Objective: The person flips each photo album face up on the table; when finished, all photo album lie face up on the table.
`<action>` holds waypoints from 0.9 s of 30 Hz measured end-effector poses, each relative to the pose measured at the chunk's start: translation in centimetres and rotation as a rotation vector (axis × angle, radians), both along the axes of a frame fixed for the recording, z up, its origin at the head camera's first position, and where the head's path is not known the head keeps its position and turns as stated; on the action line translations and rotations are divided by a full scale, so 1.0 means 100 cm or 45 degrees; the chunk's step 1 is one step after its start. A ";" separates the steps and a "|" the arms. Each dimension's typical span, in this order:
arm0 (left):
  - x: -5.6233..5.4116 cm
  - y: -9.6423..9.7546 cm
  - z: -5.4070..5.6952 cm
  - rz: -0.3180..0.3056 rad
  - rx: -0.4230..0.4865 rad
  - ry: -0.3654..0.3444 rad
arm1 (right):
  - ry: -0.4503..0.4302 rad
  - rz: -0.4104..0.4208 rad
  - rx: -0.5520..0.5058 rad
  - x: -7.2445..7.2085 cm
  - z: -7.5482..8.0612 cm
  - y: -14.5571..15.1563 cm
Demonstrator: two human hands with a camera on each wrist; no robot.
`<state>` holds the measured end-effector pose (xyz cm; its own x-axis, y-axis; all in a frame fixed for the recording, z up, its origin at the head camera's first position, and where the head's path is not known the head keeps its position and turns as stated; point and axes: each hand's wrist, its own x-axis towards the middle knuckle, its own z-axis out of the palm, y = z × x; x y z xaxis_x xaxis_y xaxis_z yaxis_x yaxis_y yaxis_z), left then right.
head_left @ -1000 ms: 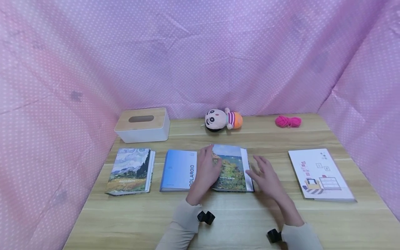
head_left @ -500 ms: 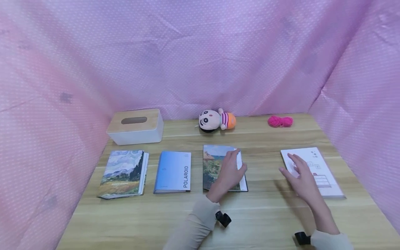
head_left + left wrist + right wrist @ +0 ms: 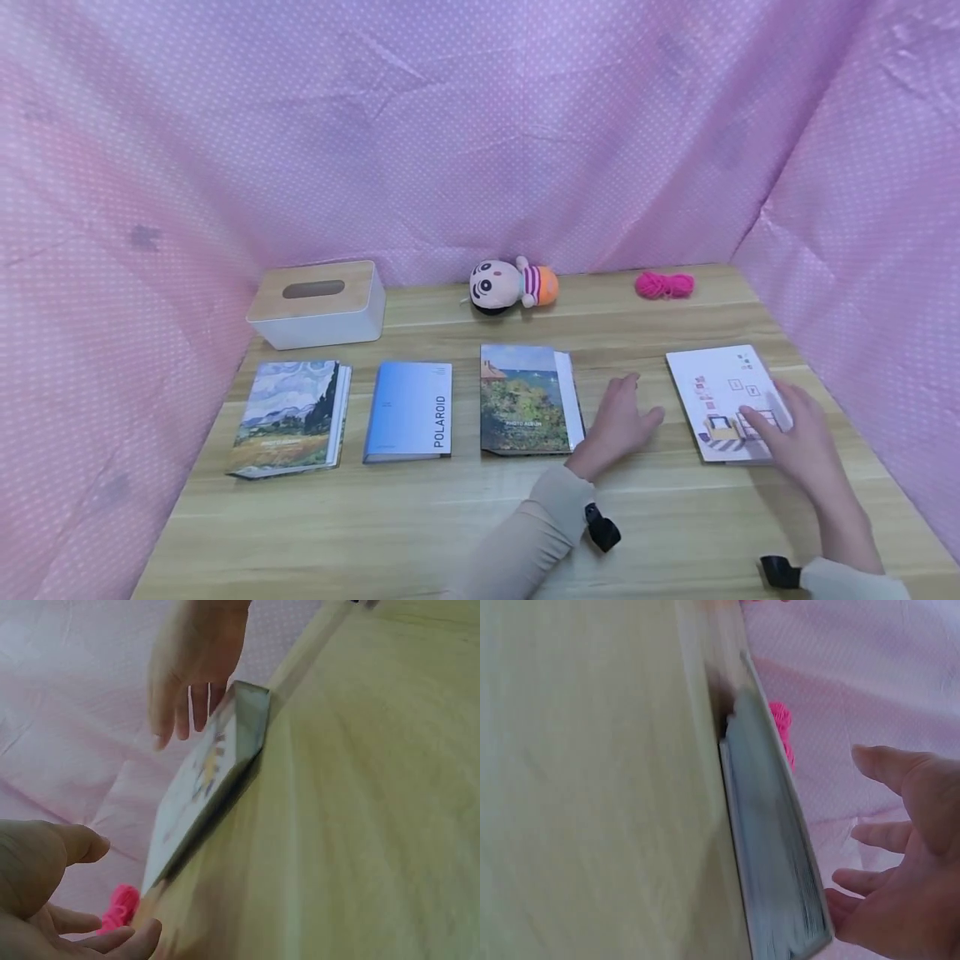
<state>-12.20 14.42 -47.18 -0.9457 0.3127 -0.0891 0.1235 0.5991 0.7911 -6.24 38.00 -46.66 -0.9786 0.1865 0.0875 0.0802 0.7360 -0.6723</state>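
Observation:
A white album (image 3: 723, 392) with a small room drawing on its cover lies at the right of the table in the head view. My right hand (image 3: 806, 437) is at its right edge, fingers spread and thumb over the cover. In the right wrist view the album's page edges (image 3: 769, 825) show, with the relaxed fingers (image 3: 881, 836) beside its cover. My left hand (image 3: 618, 421) holds nothing, its fingers loosely spread, between the white album and a photo album (image 3: 521, 400) with a painted garden cover. In the left wrist view the white album (image 3: 195, 787) stands beyond the left fingers.
To the left lie a blue Polaroid album (image 3: 408, 408) and an album with a painted field (image 3: 288, 412). Along the back are a tissue box (image 3: 322, 308), a plush doll (image 3: 513, 285) and pink yarn (image 3: 664, 285). A pink dotted curtain (image 3: 480, 150) hangs behind.
Both hands have moved right, the left from the garden-cover album into the gap beside it, the right to the white album's far edge. The camera view has shifted slightly.

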 end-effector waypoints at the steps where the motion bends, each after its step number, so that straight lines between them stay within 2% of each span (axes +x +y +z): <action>1: 0.001 0.005 -0.002 0.005 -0.004 -0.001 | -0.012 -0.001 0.021 0.000 -0.002 0.004; 4: 0.003 0.019 -0.008 0.006 -0.028 0.006 | -0.044 0.014 0.063 -0.002 -0.006 0.015; 9: 0.006 0.038 -0.014 -0.009 -0.083 0.003 | -0.146 0.061 0.029 -0.005 -0.008 0.028; 17: 0.002 0.057 -0.010 -0.044 -0.125 0.008 | -0.310 0.124 -0.046 -0.014 -0.007 0.041; 21: 0.000 0.061 -0.010 -0.070 -0.099 -0.016 | -0.346 0.102 -0.063 -0.016 -0.006 0.045; 27: -0.002 0.065 -0.013 -0.076 -0.135 -0.070 | -0.352 0.005 -0.122 -0.015 -0.007 0.044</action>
